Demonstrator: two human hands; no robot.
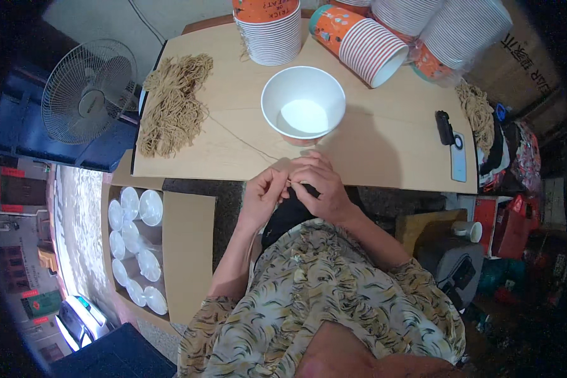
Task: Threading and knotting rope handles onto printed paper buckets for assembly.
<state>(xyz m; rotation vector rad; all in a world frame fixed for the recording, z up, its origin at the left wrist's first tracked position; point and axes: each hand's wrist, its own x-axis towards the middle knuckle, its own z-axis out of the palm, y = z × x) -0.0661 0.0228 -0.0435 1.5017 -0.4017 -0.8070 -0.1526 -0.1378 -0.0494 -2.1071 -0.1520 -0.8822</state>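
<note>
My left hand (264, 194) and my right hand (322, 189) meet at the table's near edge, fingertips pinched together on a thin tan cord (241, 138). From a heap of tan cord (175, 104) on the left, one strand runs across the table to my fingers. The short piece between the fingertips is mostly hidden. Just beyond my hands stands an open paper bucket (303, 104), white inside with an orange outer wall; it looks vacant.
Stacked orange-and-white paper buckets (268, 41) stand at the back, with another stack (362, 47) lying tilted. A phone (458, 160) and a black object (444, 128) lie at right. Left are a fan (89, 91) and a carton (192, 252) of wrapped white cups (151, 208).
</note>
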